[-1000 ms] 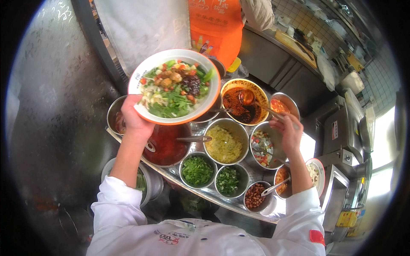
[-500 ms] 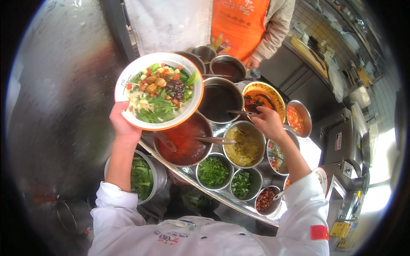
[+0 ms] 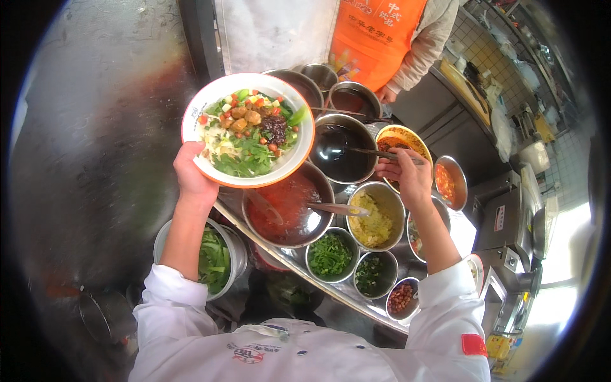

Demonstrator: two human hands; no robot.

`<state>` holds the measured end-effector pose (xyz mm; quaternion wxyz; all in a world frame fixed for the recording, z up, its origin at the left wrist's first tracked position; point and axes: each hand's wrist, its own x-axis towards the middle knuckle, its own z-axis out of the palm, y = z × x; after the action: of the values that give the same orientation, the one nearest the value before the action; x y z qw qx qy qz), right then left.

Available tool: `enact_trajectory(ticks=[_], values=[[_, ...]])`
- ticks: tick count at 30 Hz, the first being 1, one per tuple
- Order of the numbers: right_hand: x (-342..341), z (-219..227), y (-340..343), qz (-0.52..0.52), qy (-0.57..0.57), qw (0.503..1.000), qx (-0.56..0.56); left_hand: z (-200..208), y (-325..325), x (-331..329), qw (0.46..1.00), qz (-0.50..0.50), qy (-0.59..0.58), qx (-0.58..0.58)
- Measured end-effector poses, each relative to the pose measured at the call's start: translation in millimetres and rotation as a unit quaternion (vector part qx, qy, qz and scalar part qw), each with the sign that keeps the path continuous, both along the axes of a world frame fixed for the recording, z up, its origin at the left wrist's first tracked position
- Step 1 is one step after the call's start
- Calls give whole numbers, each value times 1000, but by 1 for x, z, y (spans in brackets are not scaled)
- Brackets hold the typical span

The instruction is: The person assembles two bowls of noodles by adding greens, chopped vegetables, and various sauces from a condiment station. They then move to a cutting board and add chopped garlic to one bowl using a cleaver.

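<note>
My left hand (image 3: 193, 173) grips the edge of a white bowl with an orange rim (image 3: 209, 97), held above the pots. Inside the bowl are chopped greens, shredded pale pieces, diced vegetables, peanuts, brown chunks and a dark sauce. The fingers of my right hand (image 3: 407, 179) close round the handle of a ladle (image 3: 389, 155). The ladle's head is hidden in the dark liquid of a steel pot (image 3: 330, 141). Below the bowl stands a pot of red sauce (image 3: 299, 207) with utensils in it. A pot of yellow mash (image 3: 375, 226) sits below my right hand.
Cups of chopped greens (image 3: 329, 254), scallions (image 3: 368, 274) and peanuts (image 3: 401, 298) line the counter's near edge. Chili oil (image 3: 398, 137) and a red relish (image 3: 445, 184) stand at right. A tub of leaves (image 3: 216, 264) is lower left. Across the counter stands a person in an orange apron (image 3: 372, 44).
The ladle's end has dipped into the dark liquid, and my right hand has shifted its hold along the handle. The whole view has shifted slightly; the bowl stays in my left hand.
</note>
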<state>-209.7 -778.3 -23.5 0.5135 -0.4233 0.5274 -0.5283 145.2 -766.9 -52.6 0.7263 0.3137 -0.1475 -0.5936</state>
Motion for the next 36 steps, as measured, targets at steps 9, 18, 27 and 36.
enact_trajectory(ticks=[9, 18, 27, 36], values=[[-17, 27, 16, -29, -15, 999, -20, -1, -7, -8, 1000, 14, -9, 24], [-13, 51, 19, -27, -16, 999, -13, 4, -8, -14, 999, 11, -18, 37], [24, 117, 36, 3, 16, 997, -70, 6, -10, -32, 999, -33, 12, 42], [59, 112, 74, 124, 189, 944, -239, 7, -12, -41, 994, -90, 70, 0]])
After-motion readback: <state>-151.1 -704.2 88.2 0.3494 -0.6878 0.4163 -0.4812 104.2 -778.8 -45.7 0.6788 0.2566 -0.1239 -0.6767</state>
